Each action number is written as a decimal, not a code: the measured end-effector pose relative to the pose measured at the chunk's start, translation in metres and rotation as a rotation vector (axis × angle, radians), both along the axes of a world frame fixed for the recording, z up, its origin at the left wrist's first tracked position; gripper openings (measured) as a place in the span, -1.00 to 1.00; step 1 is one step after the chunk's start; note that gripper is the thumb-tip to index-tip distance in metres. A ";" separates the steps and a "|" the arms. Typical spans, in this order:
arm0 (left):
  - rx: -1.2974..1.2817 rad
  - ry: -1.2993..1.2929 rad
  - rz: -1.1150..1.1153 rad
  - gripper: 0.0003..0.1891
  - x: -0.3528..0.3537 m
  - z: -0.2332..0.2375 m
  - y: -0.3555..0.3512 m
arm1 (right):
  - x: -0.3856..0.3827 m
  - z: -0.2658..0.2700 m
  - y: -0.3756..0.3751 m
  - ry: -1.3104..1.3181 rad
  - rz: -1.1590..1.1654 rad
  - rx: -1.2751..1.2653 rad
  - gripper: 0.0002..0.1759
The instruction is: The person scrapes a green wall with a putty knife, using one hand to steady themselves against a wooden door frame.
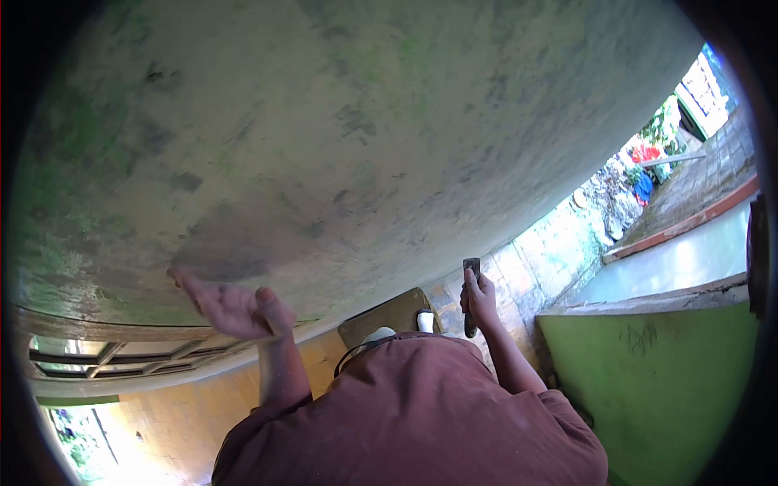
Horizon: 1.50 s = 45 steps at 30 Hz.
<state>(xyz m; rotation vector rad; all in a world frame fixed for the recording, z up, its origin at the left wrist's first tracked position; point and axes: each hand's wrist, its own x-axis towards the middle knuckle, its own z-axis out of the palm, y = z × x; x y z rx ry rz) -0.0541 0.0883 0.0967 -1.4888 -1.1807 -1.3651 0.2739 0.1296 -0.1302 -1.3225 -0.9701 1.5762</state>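
My left hand (235, 309) is raised close to a large wall (324, 146), palm turned up, its fingers stretched out and a little blurred. Nothing shows in it. The wall's pale greenish-grey surface carries dark smudges and green patches. On the other side of my body, my right hand (480, 296) is closed around a dark, narrow, flat tool (470, 326). One squared end sticks out above the fist and a rounded end below it. The tool is held away from the wall; its exact kind cannot be made out.
A brown board or mat (371, 316) lies by my feet on the tiled floor (510, 271). To my right stands a low green wall (648, 364). A wooden lattice window frame (121, 356) is at left. Rubble (617, 202) lies outside at upper right.
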 end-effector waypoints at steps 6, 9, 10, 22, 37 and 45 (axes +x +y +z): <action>-0.030 -0.076 0.322 -0.32 -0.065 -0.009 -0.055 | -0.021 0.013 -0.005 0.026 0.036 0.042 -0.61; -0.125 -0.190 0.528 -0.29 -0.092 -0.017 -0.070 | -0.035 0.030 -0.005 0.063 0.037 0.097 -0.62; -0.120 -0.195 0.534 -0.29 -0.098 -0.022 -0.070 | -0.040 0.038 -0.004 0.097 0.055 0.092 -0.63; -0.078 -0.213 0.525 -0.21 -0.111 -0.036 -0.062 | -0.081 0.086 -0.002 0.206 0.208 0.141 -0.65; -0.062 -0.209 0.504 -0.17 -0.113 -0.038 -0.063 | -0.099 0.091 0.001 0.202 0.309 0.112 -0.65; -0.038 -0.250 0.465 -0.19 -0.113 -0.046 -0.062 | -0.121 0.088 -0.009 0.205 0.359 0.094 -0.63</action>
